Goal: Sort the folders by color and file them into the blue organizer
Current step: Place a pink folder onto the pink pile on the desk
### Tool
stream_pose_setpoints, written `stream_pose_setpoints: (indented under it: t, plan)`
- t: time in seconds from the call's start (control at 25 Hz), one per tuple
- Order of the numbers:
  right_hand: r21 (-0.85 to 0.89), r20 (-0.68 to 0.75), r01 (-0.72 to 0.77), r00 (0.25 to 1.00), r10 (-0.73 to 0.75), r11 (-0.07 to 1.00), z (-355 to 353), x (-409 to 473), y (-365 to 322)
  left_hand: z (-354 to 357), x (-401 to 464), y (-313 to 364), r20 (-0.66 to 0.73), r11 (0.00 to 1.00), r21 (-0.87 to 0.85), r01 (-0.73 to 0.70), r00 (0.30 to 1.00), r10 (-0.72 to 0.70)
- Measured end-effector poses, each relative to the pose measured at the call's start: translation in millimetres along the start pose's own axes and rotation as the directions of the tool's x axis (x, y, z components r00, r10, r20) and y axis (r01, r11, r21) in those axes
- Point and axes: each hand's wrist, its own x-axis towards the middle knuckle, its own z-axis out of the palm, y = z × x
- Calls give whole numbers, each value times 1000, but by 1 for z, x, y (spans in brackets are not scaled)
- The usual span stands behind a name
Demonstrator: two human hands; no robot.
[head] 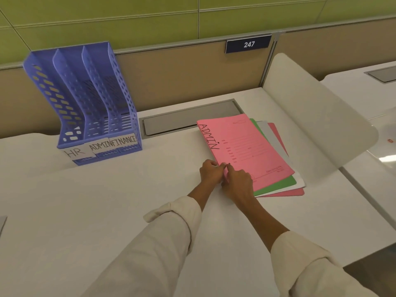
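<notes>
A stack of folders lies flat on the white desk [107, 200], right of centre. On top is a pink folder [246, 144] marked ADMIN; under it show a green folder [280, 185], a white folder [272, 136] and another pink folder [293, 192]. My left hand [211, 171] and my right hand [237, 181] meet at the near left corner of the stack, fingers pinching the top pink folder's edge. The blue organizer [85, 99] stands upright at the back left, three slots labelled HR, ADMIN, FINANCE, all holding nothing.
A grey cable hatch [188, 118] is set into the desk between organizer and folders. A white rounded divider panel [321, 116] rises right of the stack. A tan partition with a sign reading 247 [248, 43] closes the back.
</notes>
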Motion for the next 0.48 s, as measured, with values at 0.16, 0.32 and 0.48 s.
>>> stream_pose_setpoints:
  t: [0.16, 0.32, 0.48]
  plan:
    - [71, -73, 73, 995, -68, 995, -4, -7, 4, 4, -5, -8, 2, 996, -84, 33, 999, -33]
    - [158, -256, 183, 957, -139, 970, -2, -25, 13, -10, -9, -9, -12, 970, -242, 19, 1000, -23]
    - [257, -315, 169, 945, -83, 951, -2, -22, 12, -55, -18, -19, -29, 916, -400, 26, 999, -41]
